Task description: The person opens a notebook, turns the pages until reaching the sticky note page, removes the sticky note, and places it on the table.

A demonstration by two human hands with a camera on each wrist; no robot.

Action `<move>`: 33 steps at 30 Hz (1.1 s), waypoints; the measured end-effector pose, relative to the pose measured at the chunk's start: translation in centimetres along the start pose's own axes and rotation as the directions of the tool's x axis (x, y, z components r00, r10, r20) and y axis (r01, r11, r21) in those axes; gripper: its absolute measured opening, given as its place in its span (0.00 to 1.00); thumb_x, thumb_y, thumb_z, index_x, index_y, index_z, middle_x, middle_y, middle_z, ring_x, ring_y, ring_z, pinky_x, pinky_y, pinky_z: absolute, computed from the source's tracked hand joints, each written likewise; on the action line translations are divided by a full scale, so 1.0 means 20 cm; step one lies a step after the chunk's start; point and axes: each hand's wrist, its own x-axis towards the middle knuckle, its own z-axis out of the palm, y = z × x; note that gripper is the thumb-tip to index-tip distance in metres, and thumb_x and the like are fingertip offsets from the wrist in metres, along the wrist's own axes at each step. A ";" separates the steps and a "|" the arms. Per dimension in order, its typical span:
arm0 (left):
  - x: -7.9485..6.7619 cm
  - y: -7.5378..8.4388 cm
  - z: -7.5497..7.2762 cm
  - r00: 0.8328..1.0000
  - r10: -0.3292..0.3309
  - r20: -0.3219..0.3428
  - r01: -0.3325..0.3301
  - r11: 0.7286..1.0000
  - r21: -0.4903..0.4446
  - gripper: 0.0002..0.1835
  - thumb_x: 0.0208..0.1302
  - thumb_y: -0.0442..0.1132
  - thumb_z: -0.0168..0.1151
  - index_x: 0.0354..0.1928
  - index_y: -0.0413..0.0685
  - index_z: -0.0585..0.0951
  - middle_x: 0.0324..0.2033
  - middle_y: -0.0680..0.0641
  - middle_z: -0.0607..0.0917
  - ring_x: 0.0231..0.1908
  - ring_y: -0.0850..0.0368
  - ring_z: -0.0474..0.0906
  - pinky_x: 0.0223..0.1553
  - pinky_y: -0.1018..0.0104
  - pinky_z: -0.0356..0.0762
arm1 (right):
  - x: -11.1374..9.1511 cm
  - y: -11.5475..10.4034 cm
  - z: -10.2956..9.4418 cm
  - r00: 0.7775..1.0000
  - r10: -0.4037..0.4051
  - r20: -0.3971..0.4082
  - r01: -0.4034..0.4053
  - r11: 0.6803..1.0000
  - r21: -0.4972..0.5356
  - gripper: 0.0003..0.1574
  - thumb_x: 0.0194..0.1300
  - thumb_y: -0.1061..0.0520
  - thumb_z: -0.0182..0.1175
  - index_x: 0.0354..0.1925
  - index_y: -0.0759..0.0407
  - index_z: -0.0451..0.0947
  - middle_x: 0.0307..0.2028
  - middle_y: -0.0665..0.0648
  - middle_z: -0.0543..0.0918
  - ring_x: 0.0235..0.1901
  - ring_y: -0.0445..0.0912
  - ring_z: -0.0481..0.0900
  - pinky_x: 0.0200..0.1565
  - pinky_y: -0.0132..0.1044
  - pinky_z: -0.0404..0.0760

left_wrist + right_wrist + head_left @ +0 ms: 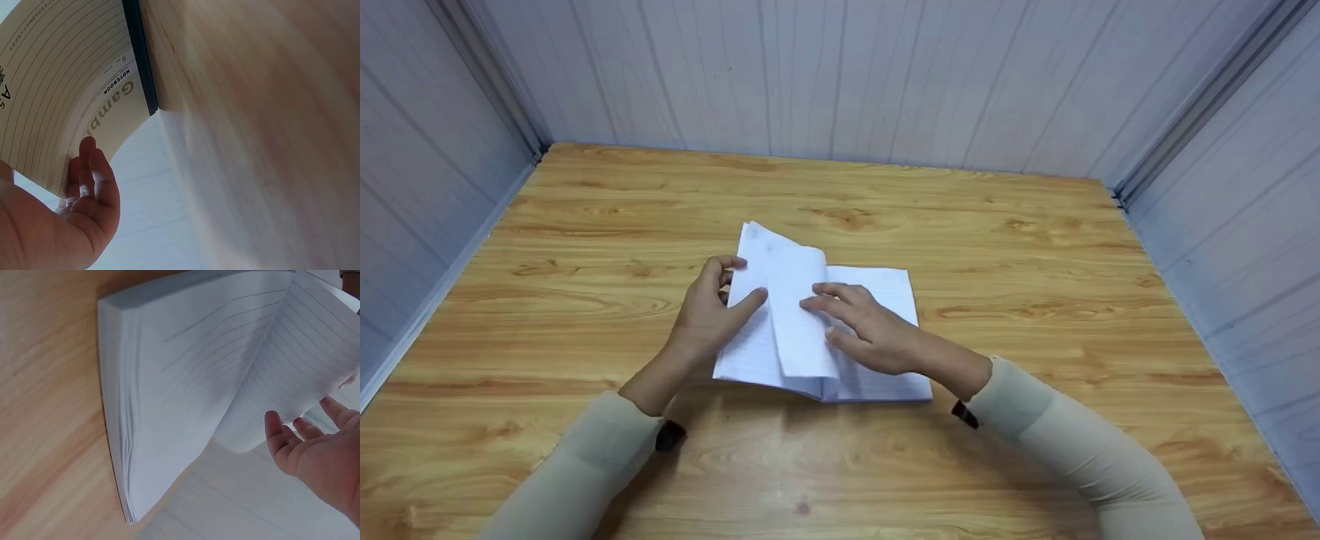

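Note:
An open notebook with ruled white pages lies on the wooden table in the head view. My left hand grips its raised left side, thumb on the paper and fingers behind. The left wrist view shows those fingers against the tan cover, which is printed "NOTEBOOK" and has a dark spine strip. A curved page stands up near the middle. My right hand touches that page with extended, spread fingers. In the right wrist view, the thick right-hand stack of pages lies beside the lifted page.
The notebook is near the middle of the wood-grain table. White panelled walls border the table at the back and on both sides. Small black objects show at both sleeve cuffs.

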 end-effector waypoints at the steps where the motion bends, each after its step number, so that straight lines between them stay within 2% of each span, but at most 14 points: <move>1: 0.00 0.00 0.00 1.000 -0.002 0.000 0.002 1.000 0.005 0.27 0.61 0.43 0.63 0.59 0.44 0.67 0.48 0.42 0.81 0.40 0.52 0.77 0.41 0.66 0.72 | 0.00 0.00 0.00 1.000 -0.004 0.012 0.004 1.000 -0.012 0.29 0.72 0.53 0.42 0.70 0.44 0.62 0.73 0.53 0.57 0.71 0.51 0.52 0.68 0.52 0.57; 9: 0.00 0.00 0.00 1.000 0.002 -0.008 -0.002 1.000 0.027 0.30 0.56 0.36 0.65 0.60 0.45 0.66 0.51 0.40 0.80 0.43 0.48 0.79 0.44 0.64 0.73 | 0.01 0.02 0.02 0.998 0.001 0.069 0.005 0.996 -0.083 0.28 0.72 0.52 0.46 0.68 0.46 0.64 0.71 0.57 0.60 0.70 0.55 0.55 0.68 0.53 0.59; 13: 0.00 0.00 0.00 1.000 0.004 -0.019 -0.004 1.000 0.012 0.30 0.54 0.34 0.64 0.60 0.45 0.66 0.51 0.39 0.80 0.44 0.47 0.79 0.47 0.62 0.73 | 0.01 0.05 0.01 0.997 0.074 0.036 -0.069 0.992 -0.110 0.26 0.70 0.52 0.49 0.65 0.50 0.68 0.67 0.58 0.65 0.66 0.55 0.60 0.65 0.53 0.62; 16: 0.00 0.00 0.00 1.000 0.001 -0.016 -0.001 1.000 -0.002 0.30 0.54 0.33 0.63 0.60 0.44 0.66 0.51 0.39 0.79 0.45 0.47 0.79 0.48 0.61 0.73 | 0.00 0.10 -0.01 0.985 0.171 -0.003 -0.169 0.970 -0.173 0.26 0.68 0.51 0.51 0.63 0.52 0.69 0.63 0.58 0.69 0.63 0.56 0.63 0.62 0.54 0.65; 19: 0.00 0.00 0.00 1.000 -0.002 -0.012 0.002 1.000 0.000 0.30 0.54 0.32 0.62 0.60 0.45 0.66 0.51 0.39 0.79 0.45 0.48 0.78 0.49 0.61 0.72 | 0.00 0.15 -0.04 0.953 0.303 -0.007 -0.294 0.919 -0.263 0.31 0.67 0.48 0.52 0.65 0.55 0.67 0.64 0.59 0.68 0.63 0.57 0.62 0.61 0.57 0.65; 23: 0.00 0.00 0.00 1.000 -0.009 -0.012 0.009 1.000 0.008 0.30 0.54 0.32 0.61 0.60 0.45 0.66 0.51 0.39 0.79 0.45 0.48 0.78 0.49 0.61 0.72 | 0.00 0.22 -0.07 0.880 0.476 0.010 -0.436 0.815 -0.382 0.41 0.66 0.42 0.53 0.71 0.60 0.59 0.70 0.65 0.60 0.69 0.61 0.54 0.64 0.61 0.60; 25: 0.00 0.00 0.00 1.000 0.000 -0.013 0.001 1.000 0.007 0.29 0.54 0.31 0.61 0.60 0.44 0.66 0.50 0.39 0.79 0.44 0.48 0.79 0.48 0.62 0.72 | -0.01 0.26 -0.09 0.845 0.535 0.010 -0.485 0.773 -0.409 0.45 0.66 0.41 0.52 0.72 0.63 0.56 0.71 0.66 0.56 0.71 0.62 0.50 0.65 0.62 0.58; 27: 0.00 -0.01 0.00 1.000 0.010 -0.016 -0.010 1.000 0.008 0.29 0.53 0.31 0.60 0.59 0.44 0.66 0.50 0.39 0.79 0.43 0.48 0.79 0.48 0.63 0.72 | -0.02 0.30 -0.10 0.820 0.572 0.011 -0.517 0.750 -0.413 0.48 0.66 0.38 0.52 0.72 0.64 0.54 0.71 0.67 0.55 0.71 0.63 0.48 0.65 0.63 0.56; 29: 0.00 0.00 0.00 1.000 0.020 -0.020 -0.020 1.000 0.009 0.29 0.53 0.31 0.59 0.59 0.43 0.66 0.49 0.40 0.80 0.42 0.49 0.79 0.46 0.65 0.72 | -0.02 0.32 -0.11 0.807 0.590 0.015 -0.534 0.741 -0.407 0.49 0.65 0.37 0.51 0.72 0.64 0.53 0.71 0.68 0.54 0.71 0.63 0.47 0.65 0.63 0.56; 33: 0.00 0.00 0.00 0.999 0.025 -0.024 -0.025 1.000 0.014 0.29 0.52 0.31 0.59 0.59 0.43 0.67 0.49 0.40 0.80 0.40 0.49 0.79 0.44 0.67 0.71 | -0.04 0.35 -0.13 0.804 0.595 0.016 -0.540 0.740 -0.402 0.51 0.65 0.35 0.51 0.73 0.63 0.51 0.72 0.68 0.53 0.71 0.64 0.45 0.66 0.64 0.53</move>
